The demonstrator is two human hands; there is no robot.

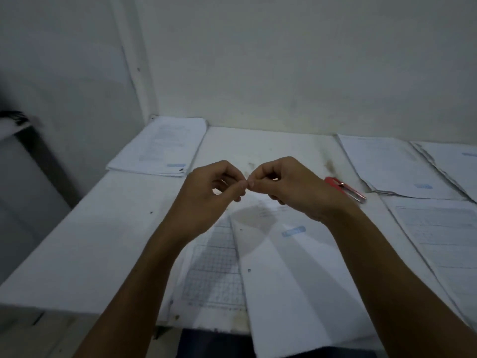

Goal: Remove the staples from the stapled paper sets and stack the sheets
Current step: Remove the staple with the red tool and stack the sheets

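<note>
Pinching fingertips together above the bench point(77, 241), both hands meet mid-air: left hand point(214, 195) and right hand point(291, 187) are curled nearly closed, thumb and forefinger tips touching at the centre. Whatever sits between them is too small to see (prob. a pulled staple, but can't confirm).

Under the hands lies the paper set in work point(289, 267), its top sheet folded over w/ a gridded page point(214, 270) showing on the left. The red staple remover point(346, 188) rests on the bench just right of the right hand, not held. A stack of sheets point(160, 148) sits at the far left corner; more paper piles point(392, 166) lie along the right side, partly overlapping.

Judgement: staple-removal step for this set looks about finished, or the hands are working a staple loose w/o the tool. Next move likely calls for dropping the staple clear of the papers, then flattening the sheets and carrying them to a stack, edges squared.
</note>
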